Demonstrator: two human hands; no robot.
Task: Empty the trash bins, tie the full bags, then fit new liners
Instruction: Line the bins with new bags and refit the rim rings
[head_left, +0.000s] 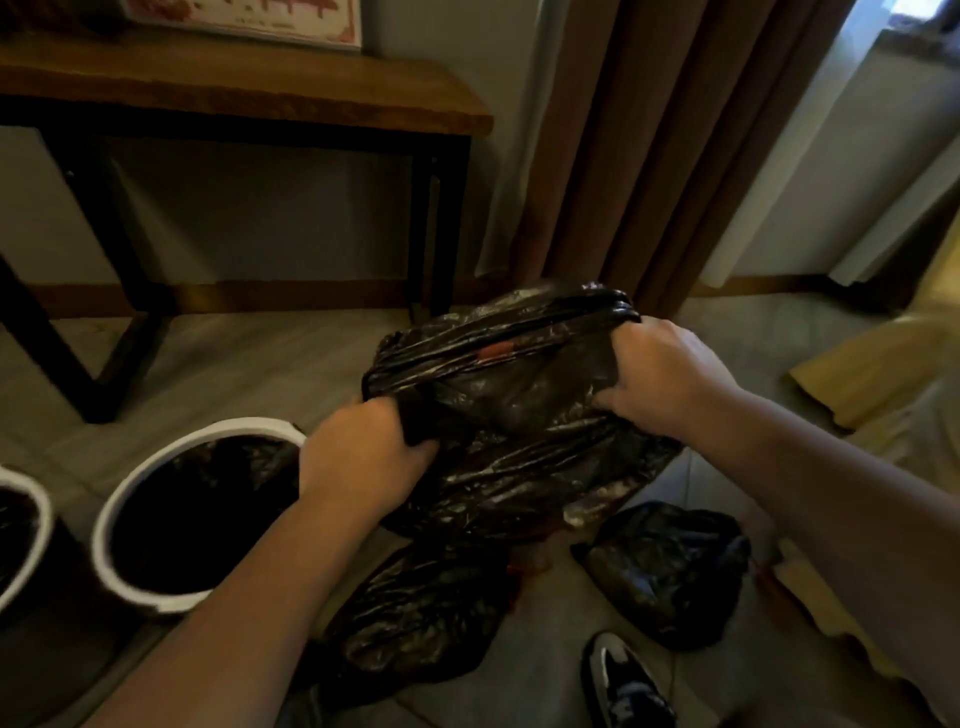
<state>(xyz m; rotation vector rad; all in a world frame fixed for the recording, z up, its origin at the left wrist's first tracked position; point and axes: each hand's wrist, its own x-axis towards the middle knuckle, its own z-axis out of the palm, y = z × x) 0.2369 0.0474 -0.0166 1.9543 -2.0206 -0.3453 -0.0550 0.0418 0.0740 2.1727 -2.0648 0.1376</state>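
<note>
I hold a full black trash bag (514, 415) up over the floor, its mouth stretched between both hands. My left hand (363, 457) grips the bag's left edge and my right hand (660, 379) grips its right edge. Something red shows through the opening. Two more black bags lie on the floor below: one (421, 623) under my left forearm, one (670, 571) to the right. A white-rimmed bin (156, 467) with a black liner stands at the left. A second white-rimmed bin (31, 514) is cut off by the left edge.
A wooden table (249, 88) on black legs stands against the wall behind the bins. Brown curtains (649, 145) hang at the back right. Yellowish bedding or cardboard (883, 364) lies at the right. My shoe (623, 680) shows at the bottom.
</note>
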